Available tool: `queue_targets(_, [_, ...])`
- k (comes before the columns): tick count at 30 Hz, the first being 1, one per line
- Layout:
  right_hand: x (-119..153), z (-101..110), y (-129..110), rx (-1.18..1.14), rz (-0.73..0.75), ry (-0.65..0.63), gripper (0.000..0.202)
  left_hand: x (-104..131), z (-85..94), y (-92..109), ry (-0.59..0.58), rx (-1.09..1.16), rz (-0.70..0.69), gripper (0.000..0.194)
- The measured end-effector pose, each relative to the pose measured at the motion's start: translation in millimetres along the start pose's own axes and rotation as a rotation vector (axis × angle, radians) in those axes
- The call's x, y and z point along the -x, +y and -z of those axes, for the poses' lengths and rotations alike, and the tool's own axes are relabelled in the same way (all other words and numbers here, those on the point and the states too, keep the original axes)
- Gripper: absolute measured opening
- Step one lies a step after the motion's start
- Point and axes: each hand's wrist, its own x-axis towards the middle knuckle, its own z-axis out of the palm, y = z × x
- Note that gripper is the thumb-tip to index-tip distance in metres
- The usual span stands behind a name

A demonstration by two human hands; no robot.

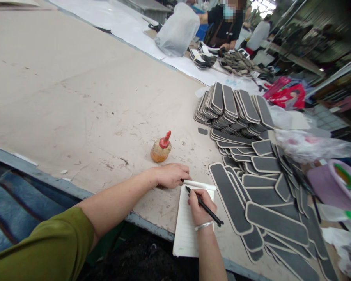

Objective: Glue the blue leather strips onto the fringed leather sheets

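My right hand is closed around a black pen, its tip near the top of a lined notepad. A silver bracelet circles that wrist. The notepad's pages are rolled back at its top edge, and its lower end reaches past the table edge. My left hand lies at the pad's upper left corner with fingers curled; a small dark bit shows at the fingertips, too hidden to name. Just beyond it stands a stained squeeze bottle with a red nozzle. Right of the pad lie loose grey pieces with pale rims.
Neat stacks of grey pieces stand farther back, with a small grey scrap beside them. A purple tub and clear plastic bags are at right. Across the table a person holds a whitish plastic bag.
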Motion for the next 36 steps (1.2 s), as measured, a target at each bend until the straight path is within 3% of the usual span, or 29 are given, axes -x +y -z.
queue_targets(17, [1, 0, -1, -0.029, 0.001, 0.030, 0.025, 0, -0.5, 0, 0.012, 0.017, -0.005, 0.032])
queue_targets(25, [-1, -1, 3, -0.282, -0.025, 0.071, 0.031, -1, 1.6, 0, 0.010, 0.043, -0.006, 0.032])
queue_targets(30, [-3, 22, 17, -0.408, -0.043, 0.247, 0.039, 0, 3.8, 2, 0.025, 0.067, -0.017, 0.033])
queue_targets(36, [-1, 67, 43, -0.273, -0.095, 0.378, 0.040, 0, 3.5, 2, 0.062, 0.165, -0.015, 0.028])
